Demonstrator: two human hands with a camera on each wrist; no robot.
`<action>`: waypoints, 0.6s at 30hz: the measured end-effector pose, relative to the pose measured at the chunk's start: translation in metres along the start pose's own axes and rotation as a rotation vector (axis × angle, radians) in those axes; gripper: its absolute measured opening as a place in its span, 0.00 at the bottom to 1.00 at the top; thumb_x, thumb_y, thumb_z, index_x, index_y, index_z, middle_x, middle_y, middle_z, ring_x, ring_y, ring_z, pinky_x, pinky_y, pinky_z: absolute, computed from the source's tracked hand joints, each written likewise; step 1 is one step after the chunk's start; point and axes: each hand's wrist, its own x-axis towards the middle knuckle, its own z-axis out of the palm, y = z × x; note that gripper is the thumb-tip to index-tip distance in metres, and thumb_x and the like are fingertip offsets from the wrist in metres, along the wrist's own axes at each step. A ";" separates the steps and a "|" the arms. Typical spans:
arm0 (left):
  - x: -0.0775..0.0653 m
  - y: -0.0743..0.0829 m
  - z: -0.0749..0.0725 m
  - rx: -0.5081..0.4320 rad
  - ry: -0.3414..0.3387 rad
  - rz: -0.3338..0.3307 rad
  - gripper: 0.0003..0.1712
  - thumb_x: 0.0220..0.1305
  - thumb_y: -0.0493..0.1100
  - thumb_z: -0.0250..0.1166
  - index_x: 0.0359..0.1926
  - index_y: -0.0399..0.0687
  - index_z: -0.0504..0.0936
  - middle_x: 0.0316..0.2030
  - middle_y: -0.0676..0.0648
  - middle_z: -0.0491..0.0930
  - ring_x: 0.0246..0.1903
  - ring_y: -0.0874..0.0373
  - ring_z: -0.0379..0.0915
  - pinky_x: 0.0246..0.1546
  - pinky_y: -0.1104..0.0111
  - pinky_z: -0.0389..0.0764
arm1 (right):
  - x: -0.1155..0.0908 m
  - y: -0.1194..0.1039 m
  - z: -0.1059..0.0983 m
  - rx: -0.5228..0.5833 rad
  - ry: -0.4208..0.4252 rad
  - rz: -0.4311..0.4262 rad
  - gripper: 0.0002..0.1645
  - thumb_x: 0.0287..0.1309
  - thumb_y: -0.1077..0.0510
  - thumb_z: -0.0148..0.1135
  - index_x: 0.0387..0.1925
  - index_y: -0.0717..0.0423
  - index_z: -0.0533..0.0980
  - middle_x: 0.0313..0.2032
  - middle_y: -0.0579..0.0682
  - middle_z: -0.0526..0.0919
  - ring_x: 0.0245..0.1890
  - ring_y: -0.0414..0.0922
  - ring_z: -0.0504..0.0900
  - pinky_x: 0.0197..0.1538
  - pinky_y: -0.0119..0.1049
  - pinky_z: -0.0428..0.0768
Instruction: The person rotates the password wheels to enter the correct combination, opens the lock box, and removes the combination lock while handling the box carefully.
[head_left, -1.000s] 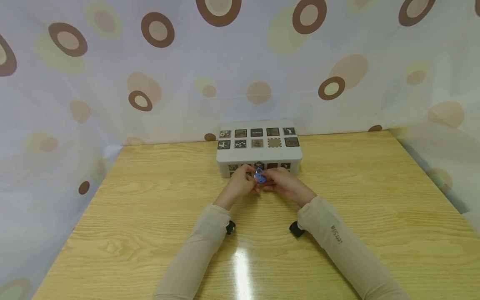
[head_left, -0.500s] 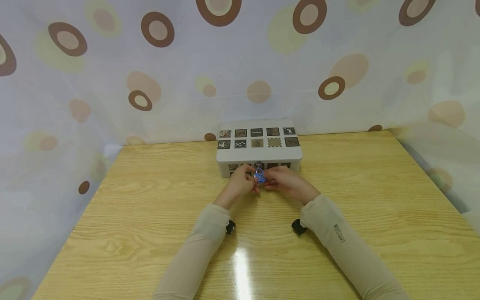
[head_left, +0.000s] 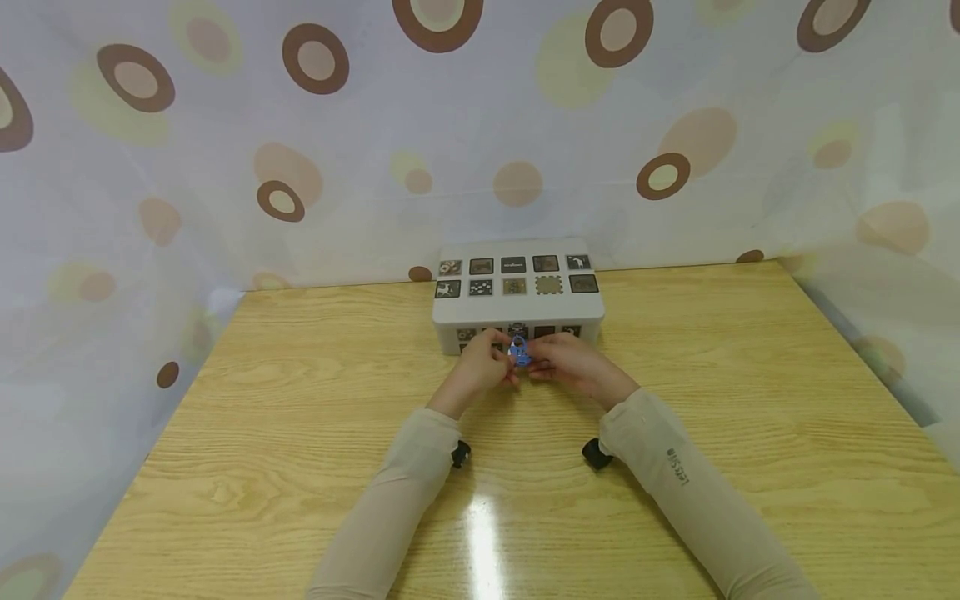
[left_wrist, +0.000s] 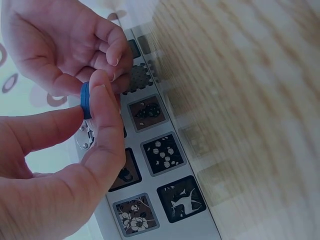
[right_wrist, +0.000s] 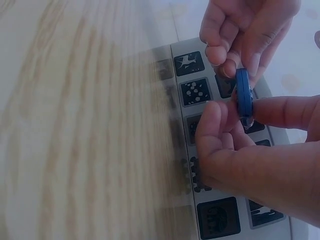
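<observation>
A small blue padlock point(head_left: 520, 352) is held up at the front of a white box point(head_left: 495, 308) printed with square pictures, just by its metal clasp point(head_left: 517, 329). My left hand point(head_left: 482, 364) pinches the padlock from the left between thumb and fingers. From the other side, my right hand point(head_left: 576, 364) pinches it with thumb and fingertips. The padlock point(right_wrist: 244, 95) appears edge-on in the right wrist view, between both hands' fingertips. In the left wrist view, fingers cover most of the padlock point(left_wrist: 85, 101). Whether its shackle passes through the clasp cannot be told.
The box stands at the far edge of a wooden table point(head_left: 300, 433), close to a patterned curtain point(head_left: 480, 125). More curtain hangs along the left and right sides. Black wrist cameras sit under both cuffs.
My right hand and forearm have shifted slightly to the right, and more of the padlock's face shows. The left hand and the box stay where they were.
</observation>
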 end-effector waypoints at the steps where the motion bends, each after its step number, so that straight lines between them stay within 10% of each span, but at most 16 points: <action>1: 0.000 0.000 0.000 0.000 0.000 0.000 0.20 0.65 0.24 0.53 0.58 0.30 0.66 0.32 0.35 0.76 0.31 0.44 0.80 0.40 0.58 0.82 | 0.000 0.000 0.000 -0.002 0.000 0.000 0.25 0.71 0.65 0.41 0.62 0.82 0.59 0.37 0.51 0.76 0.34 0.40 0.76 0.43 0.29 0.79; 18: 0.001 -0.001 0.000 0.005 0.002 0.005 0.19 0.66 0.25 0.54 0.57 0.30 0.66 0.30 0.38 0.76 0.24 0.55 0.77 0.38 0.61 0.83 | 0.000 0.000 0.000 -0.009 0.019 0.003 0.24 0.71 0.64 0.43 0.59 0.81 0.63 0.34 0.50 0.76 0.33 0.40 0.77 0.43 0.30 0.79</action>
